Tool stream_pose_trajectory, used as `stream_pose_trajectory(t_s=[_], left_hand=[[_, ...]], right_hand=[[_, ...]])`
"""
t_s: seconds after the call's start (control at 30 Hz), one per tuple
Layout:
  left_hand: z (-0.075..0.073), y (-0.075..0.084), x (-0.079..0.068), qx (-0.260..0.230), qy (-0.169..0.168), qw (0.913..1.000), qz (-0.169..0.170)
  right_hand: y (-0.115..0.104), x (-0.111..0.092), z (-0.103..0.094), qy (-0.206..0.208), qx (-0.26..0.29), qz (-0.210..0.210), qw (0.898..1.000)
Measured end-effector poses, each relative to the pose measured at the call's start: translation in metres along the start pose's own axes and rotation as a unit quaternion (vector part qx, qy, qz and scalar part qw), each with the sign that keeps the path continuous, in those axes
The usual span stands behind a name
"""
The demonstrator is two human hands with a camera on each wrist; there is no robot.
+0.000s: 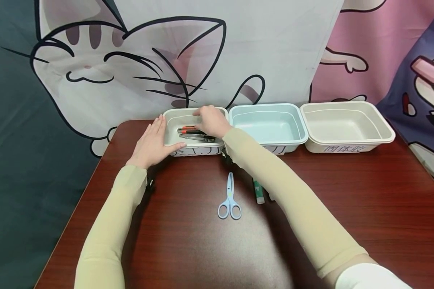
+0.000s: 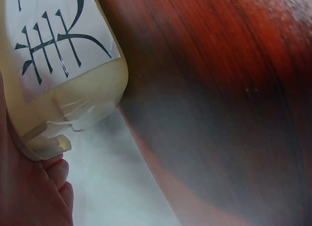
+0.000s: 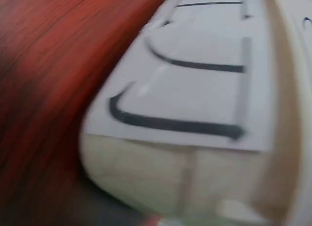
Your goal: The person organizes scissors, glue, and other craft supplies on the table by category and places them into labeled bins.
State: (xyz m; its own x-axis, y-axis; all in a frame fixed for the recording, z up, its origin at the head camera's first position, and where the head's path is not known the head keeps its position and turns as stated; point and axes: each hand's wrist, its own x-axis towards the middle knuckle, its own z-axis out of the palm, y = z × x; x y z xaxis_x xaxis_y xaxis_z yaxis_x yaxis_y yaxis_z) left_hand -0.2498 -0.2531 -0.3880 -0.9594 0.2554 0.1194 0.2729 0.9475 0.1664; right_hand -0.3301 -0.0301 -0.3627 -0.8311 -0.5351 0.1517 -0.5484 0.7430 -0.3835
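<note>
My left hand [image 1: 152, 142] rests on the left end of a cream bin [image 1: 171, 116], fingers straight along the rim and thumb over the front edge. In the left wrist view, part of that hand [image 2: 36, 197] lies against the bin's labelled wall [image 2: 92, 84]. My right hand [image 1: 213, 121] reaches over the bin's right side, thumb and forefinger apart; its other fingers are hidden. Below it lie a red-and-black utility knife [image 1: 189, 131] and a grey utility knife [image 1: 195, 137]. Whether a fingertip touches a knife is unclear. The right wrist view shows only the bin's label [image 3: 195, 94].
A light blue bin [image 1: 300, 138] and another cream bin [image 1: 351, 143] continue the row rightward. Nearer on the brown table [image 1: 188, 241] lie blue scissors [image 1: 229, 196] and a green glue stick [image 1: 258, 192], partly behind my right sleeve. A printed cat curtain [image 1: 275, 48] hangs behind.
</note>
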Motion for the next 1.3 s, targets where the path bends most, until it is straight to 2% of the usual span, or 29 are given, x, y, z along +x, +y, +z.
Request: stream_pose_trajectory(t_s=[0.27,0.53,0.73,1.3], left_hand=[[0.000,-0.002,0.000,0.005,-0.001,1.0000,-0.003],[0.001,-0.001,0.000,-0.002,-0.014,0.9998,-0.011],[0.002,-0.001,-0.001,-0.007,-0.011,0.9999,-0.010],[0.001,0.000,0.001,-0.004,-0.011,0.9999,-0.010]], right_hand=[[-0.011,-0.014,-0.032,0.037,0.069,-0.028,0.997],[-0.018,-0.034,-0.061,0.060,0.091,-0.051,0.993],[-0.017,-0.047,-0.075,0.057,0.087,-0.061,0.993],[-0.014,-0.085,-0.103,0.112,0.060,-0.125,0.984]])
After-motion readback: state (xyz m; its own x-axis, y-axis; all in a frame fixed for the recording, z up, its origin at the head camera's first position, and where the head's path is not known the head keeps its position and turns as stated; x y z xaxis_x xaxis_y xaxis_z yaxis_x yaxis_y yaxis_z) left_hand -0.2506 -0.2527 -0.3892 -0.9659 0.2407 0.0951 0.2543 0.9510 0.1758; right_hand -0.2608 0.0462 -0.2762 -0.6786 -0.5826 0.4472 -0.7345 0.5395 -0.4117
